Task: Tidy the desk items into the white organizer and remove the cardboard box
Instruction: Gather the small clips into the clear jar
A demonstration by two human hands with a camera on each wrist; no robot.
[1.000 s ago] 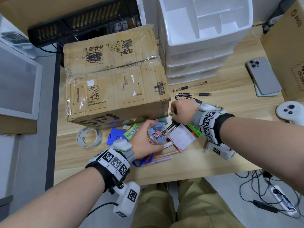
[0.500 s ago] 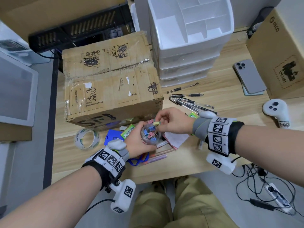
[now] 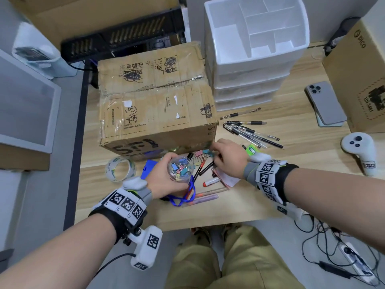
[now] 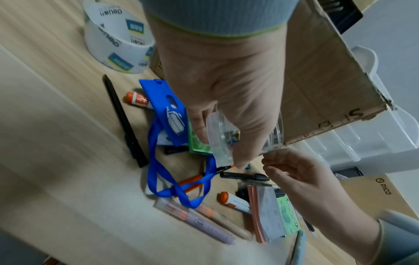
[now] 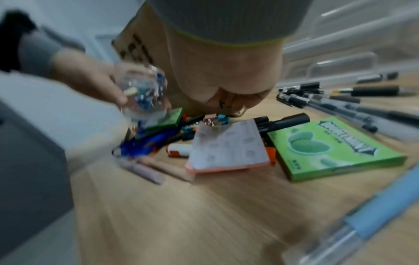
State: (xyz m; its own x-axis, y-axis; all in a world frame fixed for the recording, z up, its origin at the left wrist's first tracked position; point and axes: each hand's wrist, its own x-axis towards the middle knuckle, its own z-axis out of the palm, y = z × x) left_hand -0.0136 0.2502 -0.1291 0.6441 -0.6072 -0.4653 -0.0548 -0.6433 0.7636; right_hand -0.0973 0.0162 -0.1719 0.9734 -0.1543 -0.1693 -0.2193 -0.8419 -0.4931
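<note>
Binder clips (image 3: 203,156) lie loose just in front of the cardboard box (image 3: 154,105); light, springy and slippery, so I'd pinch one by its wire arms. My right hand (image 3: 227,161) reaches over them, its grasp hidden; my left hand (image 3: 166,180) grips the clear jar (image 3: 180,171).

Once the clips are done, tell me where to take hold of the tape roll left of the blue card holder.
The tape roll stands on one open end near the desk's front-left corner, its hole facing up. Probably best to come from above with the left hand once it is free, thumb inside the hole and fingers outside, pinching the wall. The side facing the person looks clear; the cardboard box is close behind.
</note>
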